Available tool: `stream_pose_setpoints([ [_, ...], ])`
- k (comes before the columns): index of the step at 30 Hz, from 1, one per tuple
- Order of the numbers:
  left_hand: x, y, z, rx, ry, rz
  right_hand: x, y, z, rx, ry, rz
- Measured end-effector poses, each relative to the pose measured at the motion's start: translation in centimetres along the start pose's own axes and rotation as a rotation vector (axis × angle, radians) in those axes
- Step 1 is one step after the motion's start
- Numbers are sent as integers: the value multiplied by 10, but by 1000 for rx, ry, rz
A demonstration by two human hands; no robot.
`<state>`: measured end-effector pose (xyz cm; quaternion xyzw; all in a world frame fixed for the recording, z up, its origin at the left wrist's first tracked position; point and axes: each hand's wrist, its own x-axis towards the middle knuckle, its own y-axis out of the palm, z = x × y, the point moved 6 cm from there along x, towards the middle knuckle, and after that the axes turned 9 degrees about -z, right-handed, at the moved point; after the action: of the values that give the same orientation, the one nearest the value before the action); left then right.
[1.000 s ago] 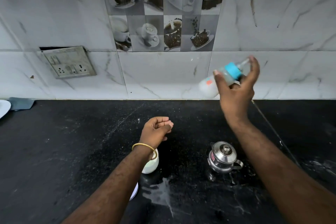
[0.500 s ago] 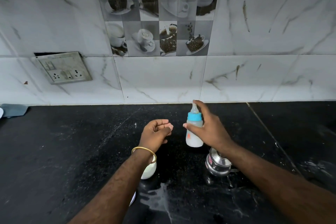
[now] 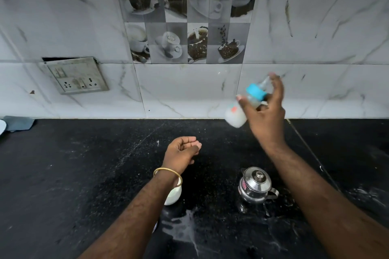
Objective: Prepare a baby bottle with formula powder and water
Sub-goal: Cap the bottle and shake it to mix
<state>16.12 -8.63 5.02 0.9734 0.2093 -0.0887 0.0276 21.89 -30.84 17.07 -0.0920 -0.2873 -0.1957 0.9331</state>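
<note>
**Surfaces on the counter**

The countertop [image 3: 84, 174] was black speckled stone, faintly glossy. At its five o'clock stood a polished steel pot [image 3: 255, 185], mirror-bright. The baby bottle [image 3: 235, 115] looked translucent plastic with a matt blue collar. Wall tiles [image 3: 315, 27] were glossy marble-patterned.

One head-worn wide-angle view looks forward and down from close above the black counter [image 3: 84, 174], facing the tiled wall [image 3: 315, 27]; both forearms reach in from below.
</note>
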Motion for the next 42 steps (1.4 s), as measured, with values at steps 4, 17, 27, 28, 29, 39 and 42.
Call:
stream_pose_setpoints([
  [4, -4, 6, -1, 11, -3, 15, -51, 26, -34, -282, 74, 447],
  [17, -5, 3, -4, 11, 10, 15, -36, 15, -41, -270, 84, 372],
  [27, -7, -2, -3, 25, 1, 7, -32, 26, -24, -250, -28, 430],
  [28, -7, -3, -4, 22, 3, 2, -14, 17, -13, -120, -16, 249],
  [29, -7, -4, -5, 21, 2, -2, -2, 6, -1, 4, -7, 61],
  [39, -9, -3, -6, 18, 10, 4, -11, 4, -9, 32, 30, 33],
  [42, -9, -2, -5, 9, 14, -11, -20, 9, -9, 8, 13, -4],
])
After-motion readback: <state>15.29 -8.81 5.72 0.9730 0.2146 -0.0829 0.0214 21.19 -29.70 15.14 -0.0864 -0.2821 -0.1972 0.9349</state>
